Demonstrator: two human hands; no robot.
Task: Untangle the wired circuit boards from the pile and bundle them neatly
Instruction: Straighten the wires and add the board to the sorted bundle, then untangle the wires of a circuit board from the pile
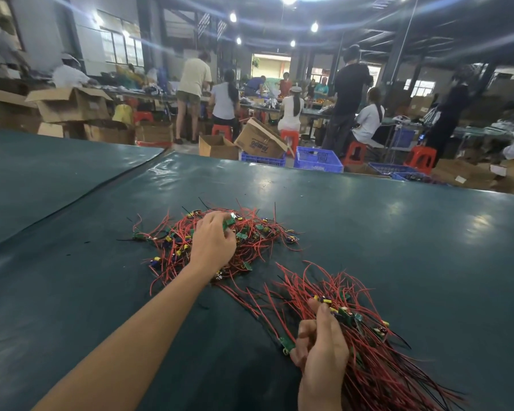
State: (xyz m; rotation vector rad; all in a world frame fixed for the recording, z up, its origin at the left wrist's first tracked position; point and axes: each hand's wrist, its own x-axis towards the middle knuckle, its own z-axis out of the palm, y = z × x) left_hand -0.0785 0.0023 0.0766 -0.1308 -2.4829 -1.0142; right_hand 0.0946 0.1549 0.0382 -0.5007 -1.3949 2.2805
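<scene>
Head view: the only readable writing is blue lettering on a tilted brown cardboard box (258, 142) on the floor beyond the far edge of the counter. It appears to read "Tempo", printed upside down from here. Right of it stand blue lattice-walled plastic crates (316, 158) and red plastic stools (420, 158). Further back, people work at long tables among open cartons.

The counter (398, 232) is covered in a dark teal sheet, smooth and glossy, with ceiling lights mirrored on it. A raised seam runs diagonally across its left part.

The pile (258, 232) lies at the middle of the counter. It is a loose tangle of thin red and black wires dotted with small green rectangular boards carrying yellow and blue parts. The left hand (212, 241) reaches into it from the near side, its fingers (220, 221) curled and pinching one green circuit board (229, 222) at the far top of the heap.

Near and to the right, the right hand (321, 354) grips the bundle (368, 351). Its fingers are curled round the gathered wires and the thumb is raised along them. The bundle's boards cluster just beyond the thumb. Its wire ends fan out far and left on one side, and towards the near right corner on the other. One stray green board (287, 345) lies on its wire just left of this hand.
</scene>
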